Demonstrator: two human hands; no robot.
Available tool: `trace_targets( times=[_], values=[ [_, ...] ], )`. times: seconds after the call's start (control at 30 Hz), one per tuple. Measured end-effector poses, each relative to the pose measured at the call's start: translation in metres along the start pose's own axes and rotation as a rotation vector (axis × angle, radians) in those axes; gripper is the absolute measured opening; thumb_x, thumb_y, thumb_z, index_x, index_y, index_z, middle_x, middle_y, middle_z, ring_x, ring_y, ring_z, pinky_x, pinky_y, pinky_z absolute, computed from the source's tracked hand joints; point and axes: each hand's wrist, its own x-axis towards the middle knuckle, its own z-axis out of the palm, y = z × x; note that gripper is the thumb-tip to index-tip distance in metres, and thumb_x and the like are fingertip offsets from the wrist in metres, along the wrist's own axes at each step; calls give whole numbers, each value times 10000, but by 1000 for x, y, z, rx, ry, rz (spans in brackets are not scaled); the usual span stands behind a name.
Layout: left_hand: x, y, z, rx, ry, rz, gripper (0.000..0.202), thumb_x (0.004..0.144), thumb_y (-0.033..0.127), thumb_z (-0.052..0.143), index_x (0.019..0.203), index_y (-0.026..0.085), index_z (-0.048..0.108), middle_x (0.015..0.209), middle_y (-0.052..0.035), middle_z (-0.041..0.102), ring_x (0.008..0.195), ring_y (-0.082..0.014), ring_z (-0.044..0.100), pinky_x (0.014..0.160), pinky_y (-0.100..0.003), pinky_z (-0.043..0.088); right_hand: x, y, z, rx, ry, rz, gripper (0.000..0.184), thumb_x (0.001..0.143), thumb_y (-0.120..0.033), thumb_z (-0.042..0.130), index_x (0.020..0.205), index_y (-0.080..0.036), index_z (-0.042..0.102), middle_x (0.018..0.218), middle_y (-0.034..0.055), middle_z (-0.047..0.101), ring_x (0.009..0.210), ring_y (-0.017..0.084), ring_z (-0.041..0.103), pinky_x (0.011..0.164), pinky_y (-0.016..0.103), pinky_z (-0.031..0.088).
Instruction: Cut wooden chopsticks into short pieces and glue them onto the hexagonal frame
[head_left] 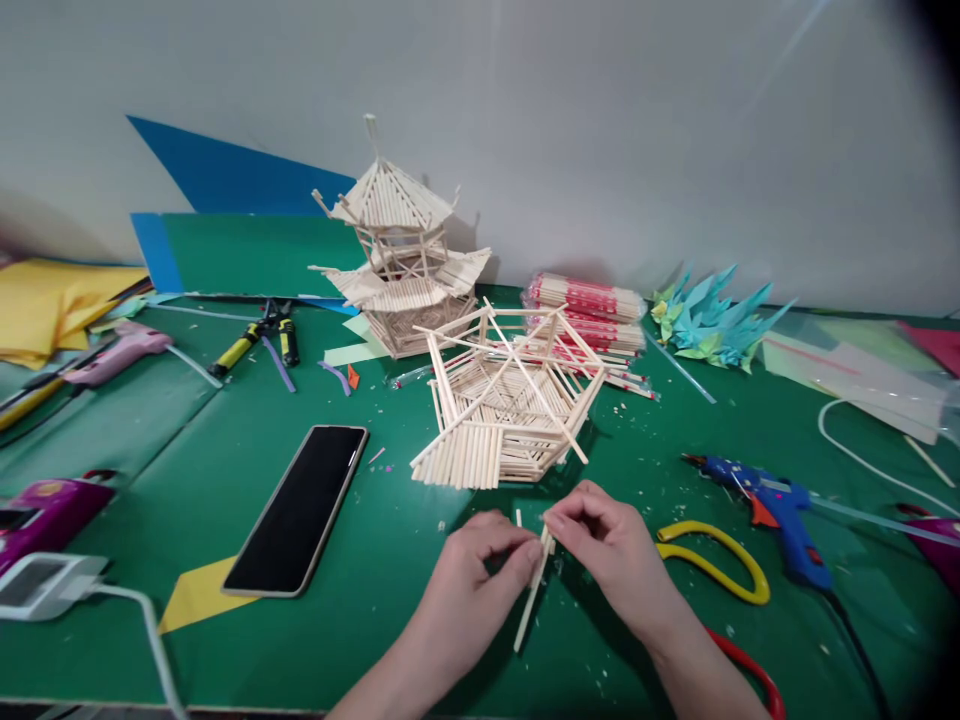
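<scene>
My left hand point(484, 570) pinches thin wooden sticks point(531, 608) between thumb and forefinger, low over the table's front. At the upper end of these sticks the fingertips of my right hand point(600, 530) are closed too; short pieces show between the two hands, and how many is hard to tell. Just beyond the hands stands a partly roofed stick frame point(495, 400), six-sided, with one roof panel of close-laid sticks facing me. A taller stick pagoda model point(401, 260) with two roof tiers rises behind it.
To the right lie a blue glue gun point(780, 505), yellow-handled scissors point(720, 560) and a red handle point(750, 670). A phone point(298, 510) rests at left. Behind are stick packs point(585, 310), folded blue paper point(716, 320), pliers point(262, 335) and a pink glue gun point(124, 355).
</scene>
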Motion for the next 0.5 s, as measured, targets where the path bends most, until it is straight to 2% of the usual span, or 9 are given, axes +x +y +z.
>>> trace_targets(
  times=[0.03,0.1,0.2,0.33,0.5],
  values=[
    [0,3,0,-77,-55,-43,275,796,249,493,583,142,629,563,4,453,580,-140,447,561,-249,351,0,-2,0,-2,2,-11,216,750,-341,568,638,-161,613,623,-23,420,573,111,399,522,237,325],
    [1,5,3,-204,-91,-114,282,793,277,504,593,129,637,575,15,417,572,-125,399,542,-242,321,-1,-6,0,-4,6,-29,207,752,-330,568,636,-164,611,618,-23,417,577,112,399,518,233,329],
    [1,2,9,-362,-74,-193,270,783,313,528,668,110,664,624,4,445,608,-125,386,558,-242,307,0,-9,1,2,3,-44,202,755,-328,567,642,-167,615,625,-20,425,577,112,410,519,232,340],
    [1,0,13,-494,-42,-246,235,742,302,590,646,100,663,605,8,455,607,-118,368,566,-238,295,0,-11,3,21,0,-50,196,752,-329,576,645,-172,626,636,-11,449,602,121,446,550,236,366],
    [-1,4,13,-704,46,-334,194,702,240,645,547,124,630,505,48,407,527,-81,308,512,-206,263,-3,-8,-3,64,36,-32,232,836,-369,458,892,-206,614,877,30,560,730,140,501,633,239,395]
  ],
)
